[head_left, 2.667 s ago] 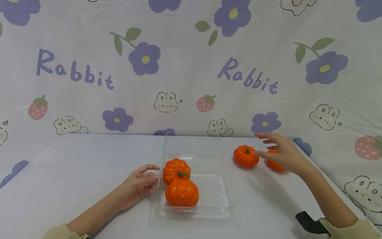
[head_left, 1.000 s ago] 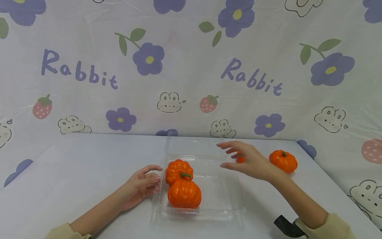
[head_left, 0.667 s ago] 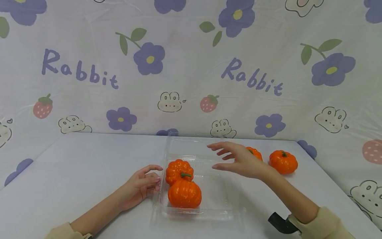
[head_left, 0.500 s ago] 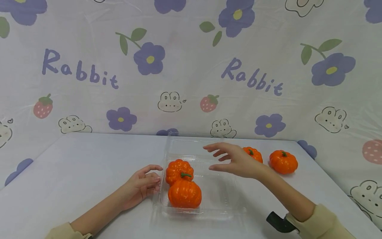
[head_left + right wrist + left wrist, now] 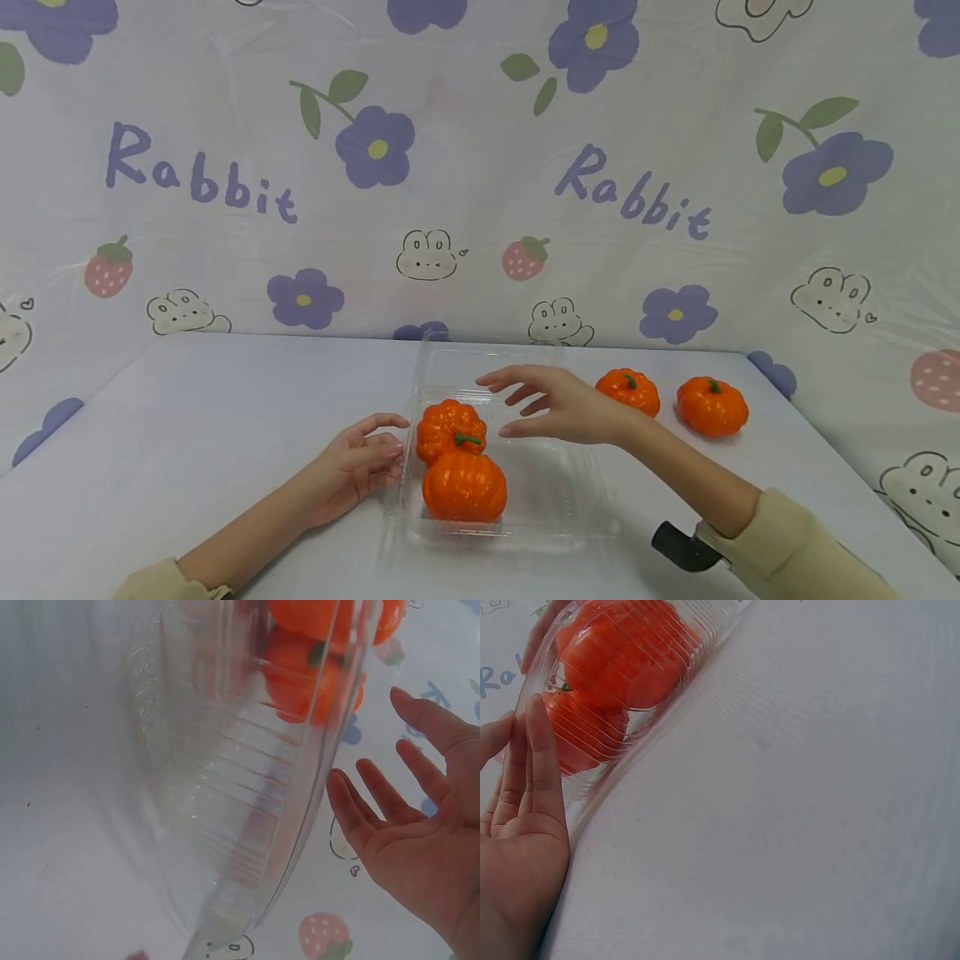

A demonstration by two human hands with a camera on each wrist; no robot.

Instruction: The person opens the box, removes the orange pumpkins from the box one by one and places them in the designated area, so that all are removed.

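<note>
Two pumpkins (image 5: 465, 487) sit in the lower-centre box (image 5: 536, 487); the left hand (image 5: 356, 462) merely touches it, fingers loose, so a bump from the right hand (image 5: 558, 407), wide and empty, could shift it.

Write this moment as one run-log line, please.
left hand: touching left side of clear container | right hand: empty, over it | inside: two orange pumpkins | table, right of container: two more pumpkins

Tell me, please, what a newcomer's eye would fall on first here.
Probably the four orange pumpkins: two inside the clear box, two on the table to its right. Next come the left hand at the box's left side and the right hand above it.
</note>
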